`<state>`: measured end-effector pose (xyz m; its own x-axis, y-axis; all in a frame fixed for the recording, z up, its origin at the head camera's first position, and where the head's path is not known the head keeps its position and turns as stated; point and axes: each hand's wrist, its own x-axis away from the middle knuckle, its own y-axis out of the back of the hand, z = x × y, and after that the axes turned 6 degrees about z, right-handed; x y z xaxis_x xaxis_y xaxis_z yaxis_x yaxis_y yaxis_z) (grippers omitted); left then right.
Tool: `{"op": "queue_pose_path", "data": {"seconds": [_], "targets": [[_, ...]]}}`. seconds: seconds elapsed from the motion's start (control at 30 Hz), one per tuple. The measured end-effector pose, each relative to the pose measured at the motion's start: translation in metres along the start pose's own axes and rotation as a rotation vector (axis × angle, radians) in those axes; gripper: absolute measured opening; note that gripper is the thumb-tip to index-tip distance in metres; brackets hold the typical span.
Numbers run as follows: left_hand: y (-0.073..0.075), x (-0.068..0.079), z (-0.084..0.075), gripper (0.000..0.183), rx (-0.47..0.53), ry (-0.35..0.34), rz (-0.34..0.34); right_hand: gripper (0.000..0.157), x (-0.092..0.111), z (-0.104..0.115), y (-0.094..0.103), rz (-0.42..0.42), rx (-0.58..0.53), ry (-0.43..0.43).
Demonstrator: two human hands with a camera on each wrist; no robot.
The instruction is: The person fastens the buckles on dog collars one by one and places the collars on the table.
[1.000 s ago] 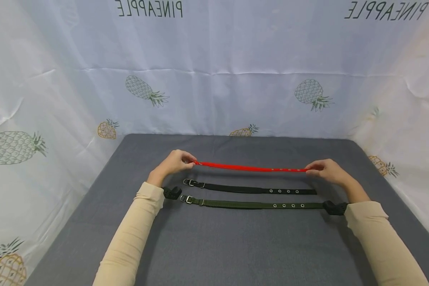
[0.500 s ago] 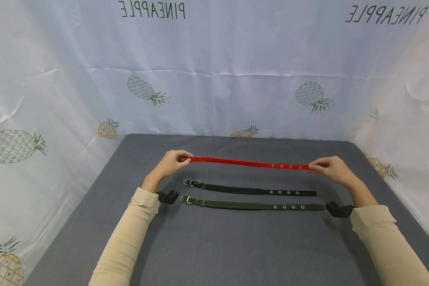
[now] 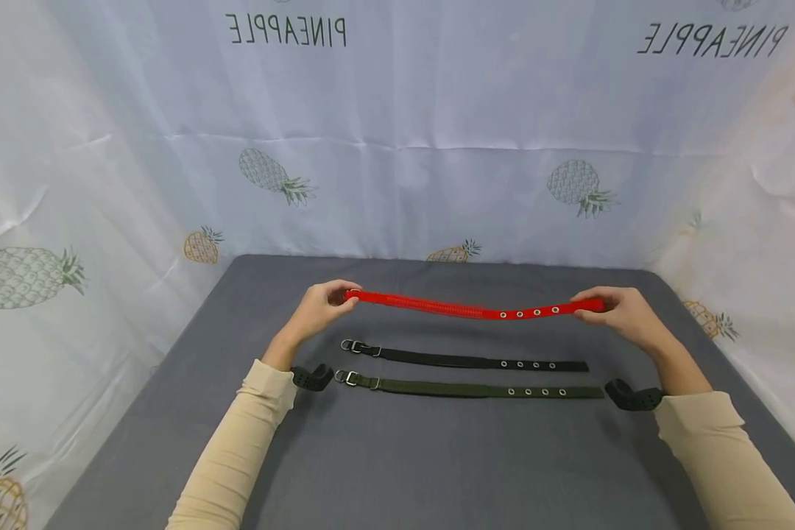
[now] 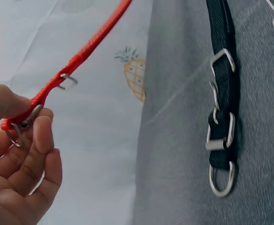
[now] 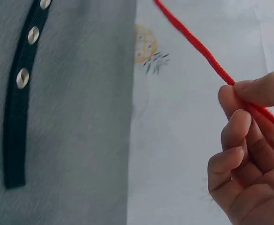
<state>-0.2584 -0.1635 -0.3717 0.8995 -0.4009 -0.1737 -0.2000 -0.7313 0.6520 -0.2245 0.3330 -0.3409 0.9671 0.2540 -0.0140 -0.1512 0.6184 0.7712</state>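
A red collar (image 3: 437,306) with metal eyelets is stretched between both hands above the table, sagging a little in the middle. My left hand (image 3: 321,303) pinches its buckle end; in the left wrist view metal rings and the buckle (image 4: 26,123) show by the fingers. The eyelet end is pinched between thumb and finger of my right hand (image 3: 612,309), and its tip runs on into the palm in the right wrist view. Nearer to me, a black collar (image 3: 437,359) and a dark green collar (image 3: 437,387) lie flat and roughly parallel, buckles to the left.
A grey cloth covers the table (image 3: 397,464). Behind it and along both sides hangs a white curtain (image 3: 411,199) printed with pineapples. Black wrist mounts (image 3: 313,377) sit under the wrists, close to the ends of the green collar.
The red collar has been lifted and turned so its flat, eyeleted face shows. My right hand has moved right and grips farther in from the tip. The two other collars stay put.
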Motion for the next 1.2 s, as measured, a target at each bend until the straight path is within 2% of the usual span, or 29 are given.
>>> {"op": "queue_pose_path", "data": {"seconds": [0.33, 0.6, 0.7, 0.8, 1.07, 1.2], "targets": [[-0.003, 0.003, -0.014, 0.031, 0.099, -0.096, -0.074, 0.025, -0.003, 0.028, -0.010, -0.102, -0.103, 0.123], [-0.005, 0.002, -0.028, 0.028, 0.240, -0.128, -0.103, 0.026, -0.007, 0.043, -0.016, -0.173, -0.129, 0.225], [-0.007, 0.002, -0.031, 0.028, 0.295, -0.147, -0.105, 0.022, -0.008, 0.048, -0.019, -0.196, -0.126, 0.271], [-0.009, 0.001, -0.034, 0.028, 0.308, -0.178, -0.111, 0.017, -0.010, 0.054, -0.021, -0.213, -0.135, 0.305], [-0.017, 0.001, -0.044, 0.027, 0.335, -0.302, -0.132, 0.017, -0.012, 0.067, -0.027, -0.206, -0.183, 0.338], [-0.022, 0.001, -0.052, 0.036, 0.414, -0.336, -0.124, 0.017, -0.014, 0.073, -0.031, -0.185, -0.230, 0.352]]}}
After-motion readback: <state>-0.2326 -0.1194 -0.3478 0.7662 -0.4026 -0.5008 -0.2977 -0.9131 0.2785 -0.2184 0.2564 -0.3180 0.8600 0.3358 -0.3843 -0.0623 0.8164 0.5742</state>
